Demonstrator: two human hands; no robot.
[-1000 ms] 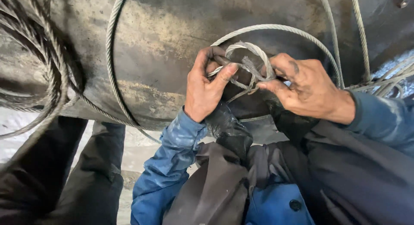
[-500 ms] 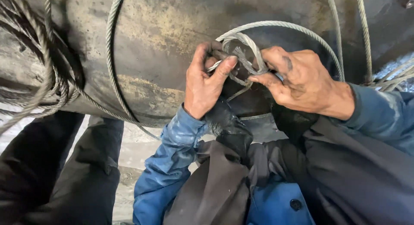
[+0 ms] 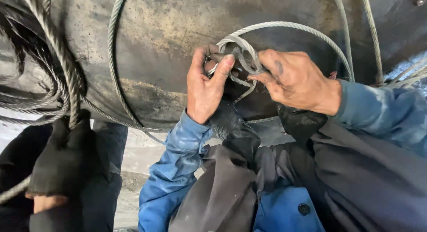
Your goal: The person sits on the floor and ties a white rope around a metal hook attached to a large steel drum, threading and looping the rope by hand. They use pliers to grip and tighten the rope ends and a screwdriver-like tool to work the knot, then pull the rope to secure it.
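My left fingers [image 3: 221, 70] and right fingers [image 3: 268, 67] were clamped on a small loop [image 3: 240, 47] of steel cable [image 3: 302, 30], pressed against the dark drum [image 3: 164, 32]. Far left, another person's gloved hand [image 3: 62, 161] gripped a thicker cable bundle [image 3: 49, 67].

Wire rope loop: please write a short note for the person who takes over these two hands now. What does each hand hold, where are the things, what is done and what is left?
Left hand: thumb and fingers pinch the small wire rope loop against the big dark drum.
Right hand: fingers grip the same loop from the other side.
Things: a longer strand arcs from the loop over the right hand; a thicker rope bundle hangs at the drum's left, where another person's gloved hand holds it.
Done: loop formed and held.
Left: loop not visibly fastened; whether it is tight cannot be told.
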